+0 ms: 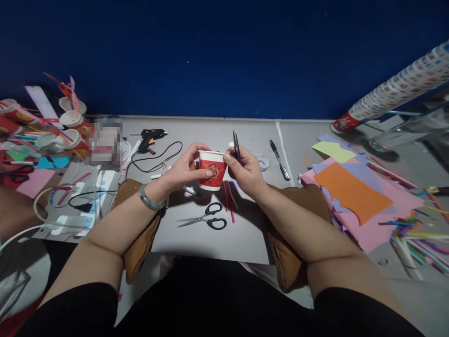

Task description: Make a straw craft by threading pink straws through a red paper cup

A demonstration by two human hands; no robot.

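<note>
My left hand [185,168] is wrapped round a red paper cup [214,174] with a white rim and a printed emblem, held upright above the table. My right hand [247,171] is closed at the cup's right side, thumb by the rim. From its fingers a pair of dark, slim tweezers [236,146] points up. Black-handled scissors [206,217] lie slightly open below the cup. Several thin red strips [229,201] rest beneath my right hand. Behind it, a roll of clear tape [264,162] is partly hidden.
A black glue gun [149,139] with its cable lies back left, a black marker [279,160] back right. Power strips [101,196] and more cups [73,119] crowd the left. Coloured paper [351,187] and a long stack of cups [396,89] occupy the right. Brown cushions [298,210] lie under my forearms.
</note>
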